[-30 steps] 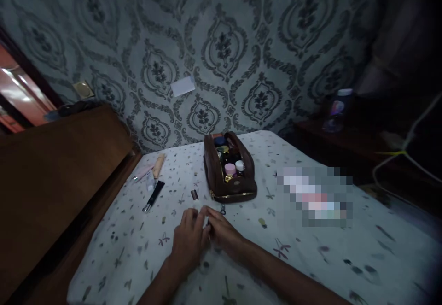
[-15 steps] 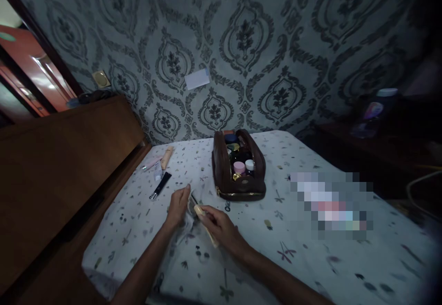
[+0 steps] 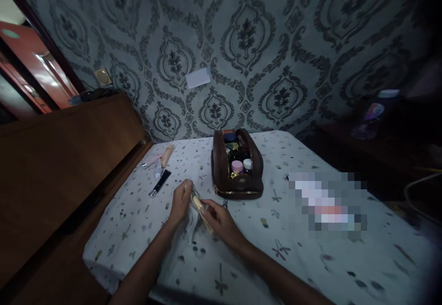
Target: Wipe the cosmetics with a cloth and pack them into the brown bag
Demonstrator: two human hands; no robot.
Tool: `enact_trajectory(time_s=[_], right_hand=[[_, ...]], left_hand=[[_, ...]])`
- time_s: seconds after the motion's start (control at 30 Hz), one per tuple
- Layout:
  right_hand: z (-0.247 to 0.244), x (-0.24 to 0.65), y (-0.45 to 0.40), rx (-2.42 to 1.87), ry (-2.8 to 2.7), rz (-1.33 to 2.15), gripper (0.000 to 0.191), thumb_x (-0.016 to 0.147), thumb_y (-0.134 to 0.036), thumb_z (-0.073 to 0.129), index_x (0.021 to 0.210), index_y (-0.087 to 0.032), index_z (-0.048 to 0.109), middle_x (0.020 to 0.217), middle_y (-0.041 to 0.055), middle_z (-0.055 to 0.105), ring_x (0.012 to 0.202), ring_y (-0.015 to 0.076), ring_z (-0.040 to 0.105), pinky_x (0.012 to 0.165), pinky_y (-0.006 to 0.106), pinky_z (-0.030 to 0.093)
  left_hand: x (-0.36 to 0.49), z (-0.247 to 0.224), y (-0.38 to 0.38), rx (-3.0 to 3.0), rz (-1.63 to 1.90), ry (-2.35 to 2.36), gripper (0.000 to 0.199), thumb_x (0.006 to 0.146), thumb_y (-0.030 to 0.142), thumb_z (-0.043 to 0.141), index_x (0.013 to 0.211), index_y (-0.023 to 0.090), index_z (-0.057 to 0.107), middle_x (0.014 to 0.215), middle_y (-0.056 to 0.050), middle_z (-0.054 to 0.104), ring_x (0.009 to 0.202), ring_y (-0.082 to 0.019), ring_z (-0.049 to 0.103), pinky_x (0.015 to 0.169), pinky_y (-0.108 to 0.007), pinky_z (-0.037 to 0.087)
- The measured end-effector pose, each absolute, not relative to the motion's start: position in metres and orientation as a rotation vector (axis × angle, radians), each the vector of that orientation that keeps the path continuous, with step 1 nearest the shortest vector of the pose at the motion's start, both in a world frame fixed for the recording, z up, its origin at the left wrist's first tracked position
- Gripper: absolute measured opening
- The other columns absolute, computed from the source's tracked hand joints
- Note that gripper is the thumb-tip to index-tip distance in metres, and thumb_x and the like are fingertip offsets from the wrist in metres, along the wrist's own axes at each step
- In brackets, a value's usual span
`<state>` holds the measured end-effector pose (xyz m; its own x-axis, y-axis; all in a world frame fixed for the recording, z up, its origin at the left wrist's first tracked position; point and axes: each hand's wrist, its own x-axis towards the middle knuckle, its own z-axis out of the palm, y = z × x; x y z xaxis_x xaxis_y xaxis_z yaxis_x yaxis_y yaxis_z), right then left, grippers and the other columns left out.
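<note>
My left hand is closed on a thin white cloth or tissue, which hangs below the fingers. My right hand grips a slim cream-coloured stick-like item, its upper end meeting the cloth at my left fingers. Its exact kind does not show. Just beyond both hands stands an unzipped brown toiletry bag. Inside it are a pink-lidded jar, a white-capped bottle and other containers. Left of my hands lie a black tube, a small clear tube, a peach tube and a pink tube.
The patterned white sheet covers the surface under everything. A wooden board borders it on the left. A blurred-out item lies at right. A white-capped bottle stands on a dark side table; patterned wallpaper rises behind.
My right hand and the cream item have shifted slightly up, the item now lying closer against my left fingers. My left hand has risen slightly and still holds the cloth.
</note>
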<state>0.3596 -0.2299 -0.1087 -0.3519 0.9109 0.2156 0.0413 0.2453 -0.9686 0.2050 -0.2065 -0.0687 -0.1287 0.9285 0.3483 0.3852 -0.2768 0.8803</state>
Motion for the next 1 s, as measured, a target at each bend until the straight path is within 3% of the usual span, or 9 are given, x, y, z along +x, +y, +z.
enact_trajectory(time_s=[0.13, 0.33, 0.47, 0.67, 0.87, 1.0], right_hand=[[-0.107, 0.359, -0.227, -0.826, -1.545, 1.395, 0.032, 0.084, -0.043, 0.058, 0.093, -0.014, 0.068, 0.067, -0.0002, 0.056, 0.061, 0.0128, 0.050, 0.056, 0.023, 0.038], [-0.105, 0.359, -0.226, -0.824, -1.502, 1.326, 0.031, 0.081, -0.043, 0.059, 0.082, -0.014, 0.070, 0.066, 0.0011, 0.059, 0.061, 0.0139, 0.051, 0.057, 0.024, 0.040], [-0.102, 0.360, -0.228, -0.847, -1.518, 1.242, 0.029, 0.082, -0.040, 0.058, 0.086, -0.015, 0.071, 0.068, 0.0011, 0.063, 0.064, 0.0148, 0.054, 0.060, 0.024, 0.042], [-0.101, 0.364, -0.225, -0.915, -1.495, 1.074, 0.025, 0.083, -0.034, 0.054, 0.081, -0.014, 0.069, 0.069, 0.0015, 0.063, 0.065, 0.0150, 0.055, 0.062, 0.024, 0.042], [-0.099, 0.362, -0.229, -0.808, -1.653, 0.985, 0.029, 0.080, -0.022, 0.055, 0.105, -0.017, 0.069, 0.086, 0.0049, 0.065, 0.075, 0.0171, 0.057, 0.070, 0.028, 0.046], [-0.100, 0.360, -0.232, -0.802, -1.687, 0.924, 0.028, 0.078, -0.017, 0.053, 0.102, -0.019, 0.067, 0.085, 0.0045, 0.065, 0.073, 0.0171, 0.057, 0.070, 0.028, 0.046]], left_hand=[[0.207, -0.068, -0.204, 1.486, 1.549, 1.535, 0.048, 0.086, 0.065, 0.046, 0.065, 0.023, 0.036, 0.063, 0.005, 0.034, 0.063, -0.014, 0.036, 0.060, -0.026, 0.031], [0.223, -0.078, -0.205, 1.217, 1.623, 1.561, 0.048, 0.084, 0.068, 0.050, 0.086, 0.020, 0.056, 0.076, 0.000, 0.056, 0.078, -0.018, 0.053, 0.072, -0.028, 0.043], [0.238, -0.084, -0.216, 1.156, 1.580, 1.522, 0.050, 0.080, 0.068, 0.055, 0.085, 0.018, 0.058, 0.073, 0.001, 0.056, 0.074, -0.017, 0.055, 0.070, -0.027, 0.045], [0.260, -0.087, -0.237, 1.233, 1.519, 1.456, 0.047, 0.078, 0.063, 0.062, 0.092, 0.018, 0.061, 0.088, -0.003, 0.062, 0.091, -0.021, 0.058, 0.086, -0.030, 0.045], [0.244, -0.066, -0.219, 1.285, 1.553, 1.473, 0.047, 0.081, 0.067, 0.055, 0.084, 0.019, 0.055, 0.074, 0.002, 0.051, 0.074, -0.016, 0.051, 0.073, -0.028, 0.046], [0.245, -0.064, -0.222, 1.321, 1.552, 1.458, 0.045, 0.084, 0.063, 0.054, 0.088, 0.019, 0.055, 0.075, 0.001, 0.052, 0.074, -0.017, 0.052, 0.073, -0.028, 0.046]])
